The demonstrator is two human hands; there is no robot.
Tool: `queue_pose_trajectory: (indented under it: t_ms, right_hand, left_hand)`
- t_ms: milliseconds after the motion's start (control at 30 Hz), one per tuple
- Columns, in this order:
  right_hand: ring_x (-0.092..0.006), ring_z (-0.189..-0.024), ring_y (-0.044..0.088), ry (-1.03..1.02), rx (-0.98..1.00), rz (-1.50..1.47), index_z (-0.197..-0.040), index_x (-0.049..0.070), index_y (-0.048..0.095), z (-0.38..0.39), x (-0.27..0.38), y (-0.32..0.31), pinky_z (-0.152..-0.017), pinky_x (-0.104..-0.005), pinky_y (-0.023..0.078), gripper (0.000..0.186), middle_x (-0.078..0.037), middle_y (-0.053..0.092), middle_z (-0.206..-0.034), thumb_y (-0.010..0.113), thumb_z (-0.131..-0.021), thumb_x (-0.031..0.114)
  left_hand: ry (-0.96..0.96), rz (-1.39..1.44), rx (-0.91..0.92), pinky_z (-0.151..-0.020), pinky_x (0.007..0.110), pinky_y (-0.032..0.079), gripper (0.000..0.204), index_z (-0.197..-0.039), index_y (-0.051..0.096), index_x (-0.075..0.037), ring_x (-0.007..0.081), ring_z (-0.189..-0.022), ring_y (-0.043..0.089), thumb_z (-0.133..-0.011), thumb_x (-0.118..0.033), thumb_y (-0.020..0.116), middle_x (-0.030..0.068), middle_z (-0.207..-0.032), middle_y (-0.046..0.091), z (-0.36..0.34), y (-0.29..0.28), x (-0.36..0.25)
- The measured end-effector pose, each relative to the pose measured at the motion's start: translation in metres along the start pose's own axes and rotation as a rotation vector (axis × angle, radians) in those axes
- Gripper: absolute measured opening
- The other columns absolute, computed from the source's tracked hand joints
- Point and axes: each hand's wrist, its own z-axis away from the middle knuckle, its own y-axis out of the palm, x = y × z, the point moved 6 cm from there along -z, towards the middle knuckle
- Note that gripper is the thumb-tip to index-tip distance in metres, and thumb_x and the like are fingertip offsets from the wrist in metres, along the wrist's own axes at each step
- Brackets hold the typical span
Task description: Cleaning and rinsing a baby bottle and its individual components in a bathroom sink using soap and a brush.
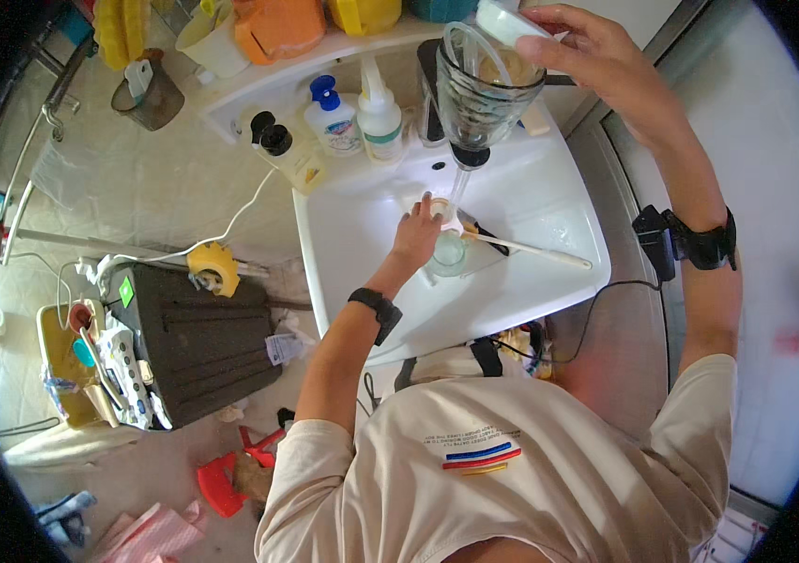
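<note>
My left hand (416, 236) reaches down into the white sink (549, 202), its fingers curled at a small pale item under the thin stream of water (458, 188). What that item is, I cannot make out. Just below the fingers stands a clear greenish glass jar (449, 254). Beside it lies a brush with a long white handle (549, 251). My right hand (596, 54), raised at the upper right, grips a white round lid (509, 21) by its edge. The lid is tilted over a clear ribbed vessel (484, 108) with a black fitting beneath; water falls from there.
Pump bottles (380, 117) and a black-capped bottle (289, 155) crowd the sink's back left ledge. Orange (279, 33) and yellow containers (365, 14) line the shelf above. A dark storage box (197, 333) stands left of the sink, and a cable (587, 324) hangs at the right.
</note>
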Motion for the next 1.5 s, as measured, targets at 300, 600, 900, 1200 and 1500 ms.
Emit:
queue_pose_trajectory:
  t_ms: [300, 600, 900, 1200, 1500]
  right_hand:
    - [-0.0069, -0.07, 0.048, 0.223, -0.148, -0.215, -0.109, 0.0, 0.049, 0.014, 0.008, 0.011, -0.059, -0.0197, 0.04, 0.052, -0.004, 0.055, -0.087, 0.06, -0.078, 0.04]
    - [-0.0127, -0.071, 0.053, -0.054, -0.25, -0.014, -0.09, 0.001, 0.055, 0.082, -0.147, 0.082, -0.061, -0.0248, 0.043, 0.011, -0.009, 0.057, -0.084, 0.051, -0.082, 0.007]
    - [-0.036, -0.101, 0.046, 0.02, 0.07, 0.089, -0.112, -0.002, 0.037, 0.062, -0.216, 0.214, -0.082, -0.0392, 0.041, 0.067, -0.023, 0.044, -0.111, 0.073, -0.062, 0.023]
    - [-0.0131, -0.073, 0.057, 0.472, 0.068, -0.347, -0.106, 0.004, 0.044, 0.057, -0.23, 0.208, -0.054, -0.0243, 0.049, 0.05, -0.01, 0.055, -0.093, 0.072, -0.066, 0.016]
    - [-0.0164, -0.068, 0.059, 0.594, 0.078, -0.814, -0.106, 0.001, 0.043, 0.061, -0.206, 0.213, -0.054, -0.0271, 0.05, 0.052, -0.011, 0.058, -0.084, 0.072, -0.065, 0.013]
  left_hand:
    - [-0.018, 0.048, 0.093, -0.07, 0.034, 0.048, 0.025, -0.095, 0.055, -0.006, 0.0279, -0.092, 0.051, -0.07, -0.006, 0.053, 0.0183, -0.108, 0.044, -0.001, 0.014, 0.011]
    - [0.044, -0.083, -0.037, -0.076, 0.038, 0.041, 0.023, -0.094, 0.055, -0.009, 0.0265, -0.093, 0.051, -0.071, -0.008, 0.051, 0.016, -0.106, 0.047, -0.003, -0.031, 0.005]
    - [0.228, -0.11, -0.061, -0.085, 0.041, 0.036, 0.022, -0.096, 0.055, -0.008, 0.0237, -0.1, 0.048, -0.074, -0.008, 0.053, 0.0109, -0.115, 0.046, -0.009, -0.085, -0.014]
    - [-0.499, 0.68, -0.594, -0.063, 0.032, 0.045, 0.047, -0.114, 0.037, -0.001, 0.0202, -0.071, 0.057, -0.072, 0.003, 0.059, 0.0157, -0.093, 0.052, 0.042, -0.108, 0.056]
    - [-0.612, 0.784, -0.607, -0.061, 0.03, 0.043, 0.04, -0.11, 0.041, -0.002, 0.0193, -0.073, 0.056, -0.074, 0.003, 0.055, 0.014, -0.091, 0.053, 0.061, -0.106, 0.057]
